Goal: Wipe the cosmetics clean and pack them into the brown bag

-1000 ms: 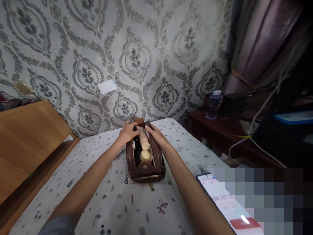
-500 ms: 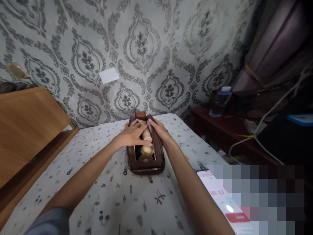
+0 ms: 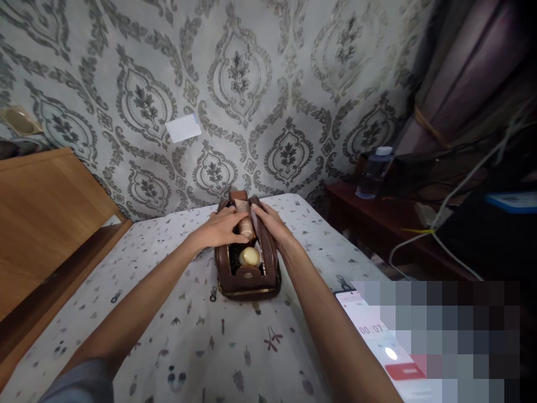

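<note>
A brown leather bag [image 3: 268, 263] stands unzipped on the patterned white sheet [image 3: 201, 330]. Inside its opening lie a pinkish-beige tube [image 3: 245, 224] and, nearer to me, a round container with a pale yellow top [image 3: 250, 257]. My left hand [image 3: 222, 226] reaches into the bag from the left, thumb and fingers closed around the tube. My right hand [image 3: 271, 224] grips the bag's right side, its fingers curled over the edge of the opening.
A phone [image 3: 369, 330] showing a timer lies at the lower right. On the dark red table [image 3: 364, 218] stands a clear bottle [image 3: 375, 173], with white cables [image 3: 461, 193] beside it. A wooden board [image 3: 54, 207] rises at the left.
The tube has shifted slightly left and away from the yellow-topped container, with my left hand on it. More of the container shows. My right hand still holds the bag's side.
</note>
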`<state>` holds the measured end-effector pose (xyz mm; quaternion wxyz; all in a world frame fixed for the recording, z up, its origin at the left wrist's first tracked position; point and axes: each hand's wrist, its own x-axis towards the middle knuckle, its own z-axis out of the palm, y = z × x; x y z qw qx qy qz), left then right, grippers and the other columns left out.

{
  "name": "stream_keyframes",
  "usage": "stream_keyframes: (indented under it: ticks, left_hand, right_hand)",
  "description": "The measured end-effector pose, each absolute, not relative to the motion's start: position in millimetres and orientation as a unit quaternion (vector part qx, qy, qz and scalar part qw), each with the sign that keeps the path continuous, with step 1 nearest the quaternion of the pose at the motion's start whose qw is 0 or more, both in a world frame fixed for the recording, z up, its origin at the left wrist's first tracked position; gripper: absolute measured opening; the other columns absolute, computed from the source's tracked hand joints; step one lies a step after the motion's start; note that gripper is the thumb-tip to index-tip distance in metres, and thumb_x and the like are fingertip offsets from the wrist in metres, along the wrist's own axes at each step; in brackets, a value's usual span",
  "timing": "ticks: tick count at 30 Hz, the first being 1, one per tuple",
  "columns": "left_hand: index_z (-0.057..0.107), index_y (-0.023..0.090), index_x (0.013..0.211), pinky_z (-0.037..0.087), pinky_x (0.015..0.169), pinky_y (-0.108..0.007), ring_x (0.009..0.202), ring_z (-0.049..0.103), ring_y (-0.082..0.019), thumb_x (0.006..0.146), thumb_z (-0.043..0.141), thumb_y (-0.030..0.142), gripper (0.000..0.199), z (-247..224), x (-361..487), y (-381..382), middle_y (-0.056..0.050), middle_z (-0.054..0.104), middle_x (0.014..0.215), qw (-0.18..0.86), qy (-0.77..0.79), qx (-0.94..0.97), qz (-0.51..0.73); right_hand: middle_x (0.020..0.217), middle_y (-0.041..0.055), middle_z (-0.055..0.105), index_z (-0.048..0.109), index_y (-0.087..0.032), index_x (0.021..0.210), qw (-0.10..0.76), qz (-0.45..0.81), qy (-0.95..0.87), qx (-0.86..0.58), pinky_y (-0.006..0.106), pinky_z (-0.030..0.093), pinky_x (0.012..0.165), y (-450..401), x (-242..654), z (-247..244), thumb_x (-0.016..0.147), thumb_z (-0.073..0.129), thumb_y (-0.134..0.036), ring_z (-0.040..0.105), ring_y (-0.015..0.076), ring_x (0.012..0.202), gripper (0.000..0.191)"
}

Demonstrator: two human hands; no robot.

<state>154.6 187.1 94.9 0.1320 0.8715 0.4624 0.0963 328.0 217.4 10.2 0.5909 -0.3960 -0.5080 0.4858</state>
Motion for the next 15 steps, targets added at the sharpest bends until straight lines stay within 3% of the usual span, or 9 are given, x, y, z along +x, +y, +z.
stream_keyframes:
  ticks: [5,8,11,15]
  left_hand:
    - [0.070,0.024,0.115,0.043,0.100,-0.045,0.112,0.057,-0.036,0.076,0.073,0.050,0.047,96.2,155.8,184.5,-0.010,0.061,0.109,0.104,0.444,0.885,0.096]
    - [0.070,0.023,0.113,0.045,0.099,-0.042,0.107,0.060,-0.031,0.087,0.061,0.051,0.039,93.2,151.7,191.5,-0.010,0.063,0.107,0.126,0.417,0.881,0.185]
    - [0.069,0.023,0.114,0.037,0.111,-0.040,0.120,0.056,-0.028,0.094,0.053,0.041,0.032,84.8,147.9,208.3,-0.010,0.066,0.117,0.146,0.438,0.827,0.319]
    - [0.070,0.021,0.112,0.026,0.120,-0.040,0.136,0.047,-0.026,0.098,0.045,0.034,0.031,64.8,150.2,232.0,-0.009,0.065,0.130,0.261,0.508,0.705,0.420]
  right_hand:
    - [0.133,0.0062,0.068,0.066,-0.021,0.122,0.588,0.487,-0.507,-0.400,0.044,0.042,0.112,217.3,328.4,11.7,0.079,0.066,-0.053,0.061,0.0278,0.124,0.053]
    - [0.130,0.0057,0.070,0.067,-0.022,0.122,0.590,0.484,-0.508,-0.398,0.044,0.042,0.112,218.2,328.8,11.5,0.079,0.067,-0.053,0.062,0.0280,0.123,0.053]
    - [0.130,0.0047,0.070,0.068,-0.025,0.122,0.588,0.491,-0.500,-0.405,0.045,0.042,0.113,220.7,329.1,8.8,0.079,0.068,-0.054,0.062,0.0284,0.124,0.052]
    - [0.134,0.0055,0.068,0.068,-0.024,0.123,0.593,0.476,-0.505,-0.408,0.046,0.036,0.118,226.0,329.5,2.3,0.081,0.065,-0.057,0.057,0.0280,0.130,0.053]
